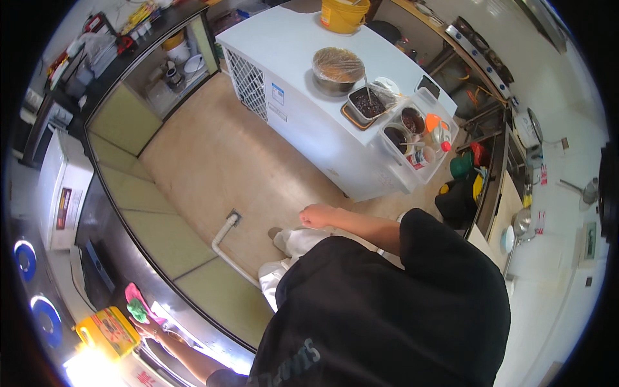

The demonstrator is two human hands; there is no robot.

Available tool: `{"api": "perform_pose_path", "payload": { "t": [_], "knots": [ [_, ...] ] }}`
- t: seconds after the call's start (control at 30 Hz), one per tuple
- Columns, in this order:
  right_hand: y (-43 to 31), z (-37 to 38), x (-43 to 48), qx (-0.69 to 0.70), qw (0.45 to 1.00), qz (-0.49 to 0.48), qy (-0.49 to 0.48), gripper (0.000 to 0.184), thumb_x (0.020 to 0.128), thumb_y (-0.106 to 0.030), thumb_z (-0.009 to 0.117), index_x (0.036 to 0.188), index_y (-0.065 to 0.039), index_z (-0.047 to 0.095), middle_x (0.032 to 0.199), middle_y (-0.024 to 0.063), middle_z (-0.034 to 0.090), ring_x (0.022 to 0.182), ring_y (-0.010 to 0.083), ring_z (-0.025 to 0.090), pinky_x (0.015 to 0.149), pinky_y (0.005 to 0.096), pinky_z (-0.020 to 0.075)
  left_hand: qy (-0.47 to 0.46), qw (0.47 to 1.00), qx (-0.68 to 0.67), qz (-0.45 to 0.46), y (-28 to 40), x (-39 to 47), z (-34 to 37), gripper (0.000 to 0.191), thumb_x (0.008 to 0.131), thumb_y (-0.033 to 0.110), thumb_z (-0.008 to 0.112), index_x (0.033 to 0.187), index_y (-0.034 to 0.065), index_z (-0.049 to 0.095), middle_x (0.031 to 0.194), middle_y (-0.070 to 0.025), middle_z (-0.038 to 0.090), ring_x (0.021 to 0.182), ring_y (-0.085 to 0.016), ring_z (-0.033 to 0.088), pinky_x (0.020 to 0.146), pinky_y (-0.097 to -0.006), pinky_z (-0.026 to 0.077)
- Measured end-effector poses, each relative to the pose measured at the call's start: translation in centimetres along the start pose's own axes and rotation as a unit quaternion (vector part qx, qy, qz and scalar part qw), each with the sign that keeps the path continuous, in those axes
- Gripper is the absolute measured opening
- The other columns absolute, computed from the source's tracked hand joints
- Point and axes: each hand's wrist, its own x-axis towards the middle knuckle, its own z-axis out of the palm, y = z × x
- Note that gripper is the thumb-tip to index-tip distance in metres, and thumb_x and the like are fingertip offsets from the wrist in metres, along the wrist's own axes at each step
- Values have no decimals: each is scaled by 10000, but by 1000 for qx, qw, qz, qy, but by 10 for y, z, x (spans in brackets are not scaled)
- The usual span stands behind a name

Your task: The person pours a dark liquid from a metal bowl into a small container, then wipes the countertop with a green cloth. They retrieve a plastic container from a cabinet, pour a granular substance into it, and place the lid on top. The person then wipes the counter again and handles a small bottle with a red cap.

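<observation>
My left hand [146, 329] reaches over the dark counter at the lower left. Its fingertips meet the edge of a crumpled green cloth or scrubber [138, 310]; whether they grip it I cannot tell. Beneath and beside that lies a pink cloth [133, 292]. A yellow plastic jug [112, 331] with a printed label stands just beyond the hand, and a round metal rim shows partly under my forearm. My right hand [316, 215] hangs over the floor in front of my body, fingers curled, with nothing visible in it.
A white chest freezer [309, 130] bears a film-covered bowl [337, 70], a yellow bucket [344, 17], a metal tray of dark sauce [368, 102] and a clear plastic bin [387, 157] of jars. A white pipe [223, 242] rises from the floor near my feet. Wall shelving stands at right.
</observation>
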Motion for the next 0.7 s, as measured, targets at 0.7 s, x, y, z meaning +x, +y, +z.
{"api": "perform_pose_path", "payload": {
  "t": [0.7],
  "knots": [
    [-110,46,-22,61,980,184,37,178,876,-262,596,942,-107,653,961,132,684,905,353,647,762,473,511,-240,953,90,-160,-53,117,84,684,815,700,587,1271,191,589,1170,-127,663,1058,-396,612,864,-531,510]
  ]
}}
